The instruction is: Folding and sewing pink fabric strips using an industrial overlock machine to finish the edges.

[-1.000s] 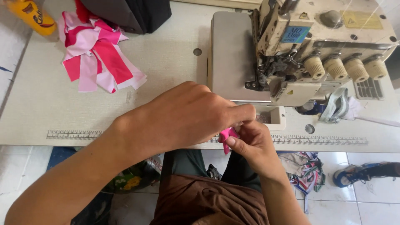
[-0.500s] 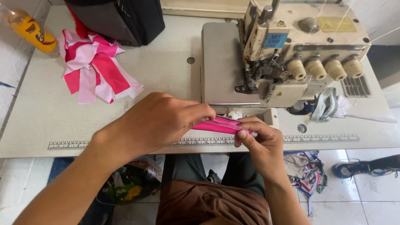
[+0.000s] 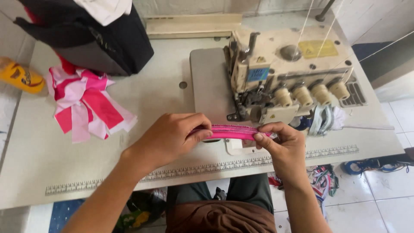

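Observation:
A narrow pink fabric strip (image 3: 235, 131) with stitched edges is stretched level between both hands, just in front of the cream overlock sewing machine (image 3: 284, 73). My left hand (image 3: 170, 138) pinches the strip's left end. My right hand (image 3: 280, 144) pinches its right end with thumb and forefinger. The strip hangs over the machine's front plate, below the presser foot area (image 3: 248, 108).
A heap of pink and white fabric pieces (image 3: 88, 108) lies at the table's left. A black bag (image 3: 90, 39) stands behind it, a yellow bottle (image 3: 19, 75) at the far left. A ruler strip (image 3: 215, 168) runs along the table's front edge. Fabric scraps (image 3: 323, 177) lie on the tiled floor.
The hands have moved apart and pulled the pink strip out straight; a second ago it was bunched small between them. The view has shifted closer to the machine.

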